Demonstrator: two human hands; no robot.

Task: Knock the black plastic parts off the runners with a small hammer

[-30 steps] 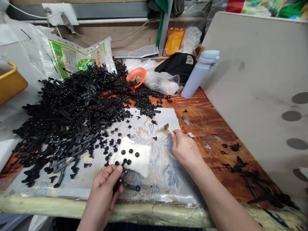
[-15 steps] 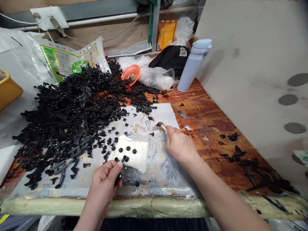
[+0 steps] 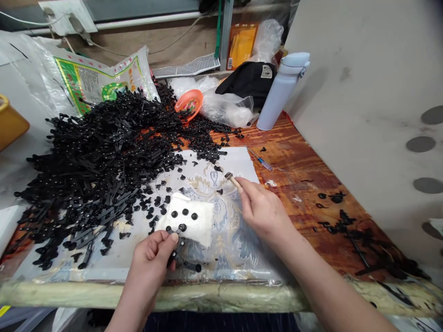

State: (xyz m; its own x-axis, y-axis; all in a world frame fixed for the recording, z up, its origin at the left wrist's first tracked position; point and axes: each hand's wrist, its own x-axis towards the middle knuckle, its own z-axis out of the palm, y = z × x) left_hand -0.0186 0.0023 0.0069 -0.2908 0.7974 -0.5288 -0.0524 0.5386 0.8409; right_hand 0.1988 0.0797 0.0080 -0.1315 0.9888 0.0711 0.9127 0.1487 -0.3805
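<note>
My left hand (image 3: 156, 251) pinches a black plastic strip (image 3: 179, 249) with knobbed ends, over the front edge of a white cloth pad (image 3: 200, 233). The strip's upper tip rests by a round black plastic piece (image 3: 182, 227) on the pad. Several similar round pieces sit on the pad, a few of them in a short row. Raised to the right of the pad, my right hand (image 3: 263, 207) closes around the pale handle of a small hammer (image 3: 235, 181), its dark head pointing away to the left. Another black strip (image 3: 192, 267) lies just right of my left fingers.
A large heap of black plastic strips (image 3: 100, 152) covers the left of the table. An orange bowl (image 3: 188, 103), a light-blue bottle (image 3: 282, 92) and a screwdriver (image 3: 263, 163) lie beyond. Black scraps (image 3: 356, 240) are at right, beside a grey panel (image 3: 374, 83).
My right hand has shifted slightly right, and the hammer's head has turned a little. My left hand keeps its pinch on the strip near the same spot. The view has shifted slightly.
</note>
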